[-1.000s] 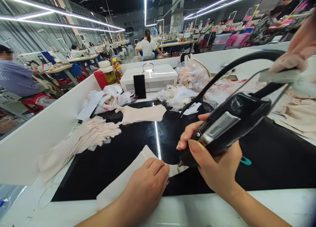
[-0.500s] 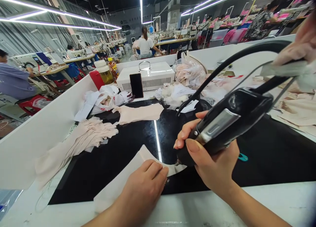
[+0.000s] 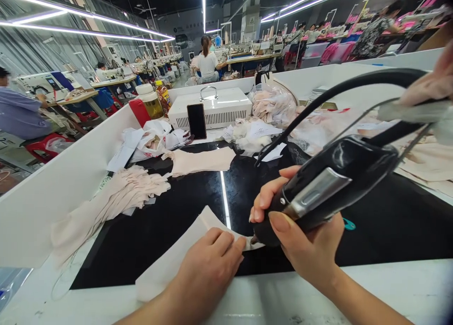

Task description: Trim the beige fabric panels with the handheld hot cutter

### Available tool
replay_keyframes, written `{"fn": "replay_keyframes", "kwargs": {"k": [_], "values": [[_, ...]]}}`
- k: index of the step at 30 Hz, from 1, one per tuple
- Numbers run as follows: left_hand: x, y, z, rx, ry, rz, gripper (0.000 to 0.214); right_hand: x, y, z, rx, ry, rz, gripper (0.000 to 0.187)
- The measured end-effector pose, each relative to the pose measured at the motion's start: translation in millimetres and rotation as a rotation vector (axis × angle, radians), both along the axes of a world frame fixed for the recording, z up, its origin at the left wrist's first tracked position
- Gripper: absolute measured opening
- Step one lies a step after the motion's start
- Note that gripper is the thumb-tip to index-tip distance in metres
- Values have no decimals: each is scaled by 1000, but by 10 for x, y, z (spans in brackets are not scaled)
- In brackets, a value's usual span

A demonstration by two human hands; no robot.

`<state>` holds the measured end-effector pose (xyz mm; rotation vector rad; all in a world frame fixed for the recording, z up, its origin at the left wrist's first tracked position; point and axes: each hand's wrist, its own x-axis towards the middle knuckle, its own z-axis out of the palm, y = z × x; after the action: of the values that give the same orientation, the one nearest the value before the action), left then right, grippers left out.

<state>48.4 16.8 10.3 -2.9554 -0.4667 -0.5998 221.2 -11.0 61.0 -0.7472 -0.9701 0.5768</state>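
My right hand [image 3: 307,240] grips a black corded hand tool [image 3: 318,181] with a silver lever on its side. It slants down to the left, its narrow tip on the thin right end of a pale curved fabric piece [image 3: 184,249]. My left hand [image 3: 212,263] is closed on this fabric, with bent fingers pressing it against the black work mat [image 3: 141,249]. The fingertips lie just left of the tool tip. What is under the fingers is hidden.
Behind lie a flat pale fabric piece [image 3: 203,161] and a fanned fabric stack [image 3: 120,195]. A phone [image 3: 197,121] leans on a white vented box [image 3: 226,109]. A thick black cable [image 3: 339,91] arches right. A small teal object [image 3: 349,224] lies beside my right wrist. People sew beyond the low wall.
My left fingertips have shifted slightly right, closer to the tool tip. The tool and my right hand have moved a little right and down in view. Less fabric shows between the fingers and tip.
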Motion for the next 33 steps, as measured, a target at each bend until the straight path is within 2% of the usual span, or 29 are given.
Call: {"fn": "replay_keyframes", "kwargs": {"k": [5,15,22,33], "values": [[-11,5,-36,15,29,5,15,-2,16,-6,6,-3,-13,43],[-63,1,-86,6,57,-1,30,-24,133,35,15,21,-55,42],[-14,-27,-60,12,61,4,28,-14,133,28,-6,-5,-54,39],[8,-38,-173,-4,69,-12,29,-30,165,6,-21,-18,-58,38]]}}
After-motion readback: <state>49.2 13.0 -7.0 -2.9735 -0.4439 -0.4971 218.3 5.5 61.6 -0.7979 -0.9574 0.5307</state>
